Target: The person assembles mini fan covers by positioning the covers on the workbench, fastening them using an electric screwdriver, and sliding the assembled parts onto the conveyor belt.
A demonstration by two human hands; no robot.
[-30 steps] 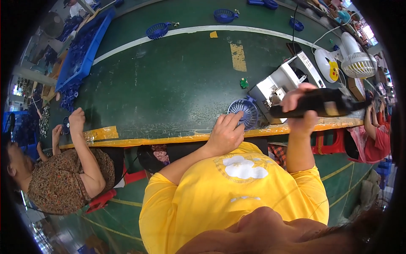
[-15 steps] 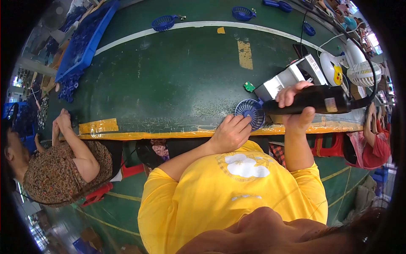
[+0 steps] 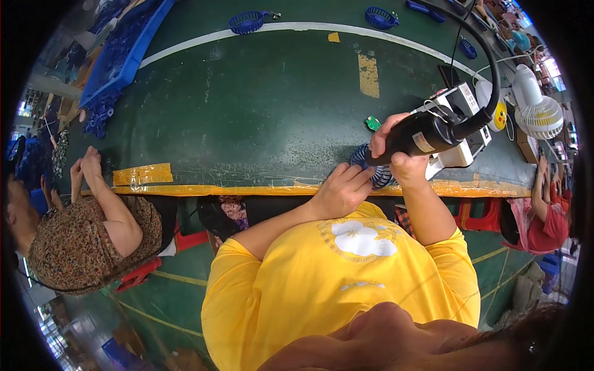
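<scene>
A round blue slatted fan housing (image 3: pixel 382 178) rests on the green table (image 3: pixel 247 111) close to its front edge. The fingers of my left hand (image 3: pixel 343 189) are closed on its near-left rim. Wrapped in my right hand (image 3: pixel 408 166) is a thick black electric screwdriver (image 3: pixel 424 135) with a heavy cable curving off its back end. Its front end tilts down over the fan housing, and the tip is hidden. A small green circuit board (image 3: pixel 372 123) lies just beyond the housing, next to my right fingers.
A white and grey device (image 3: pixel 461 151) stands right of the screwdriver. A white desk fan (image 3: pixel 538 114) is farther right. Blue fan housings (image 3: pixel 246 23) lie beyond the white line. A blue tray (image 3: pixel 127 55) of blue parts is far left. A co-worker (image 3: pixel 93 241) sits at left.
My right hand has swung the screwdriver leftward, from beside the fan housing to over it, and its back end now points up and away. My left hand stays on the housing.
</scene>
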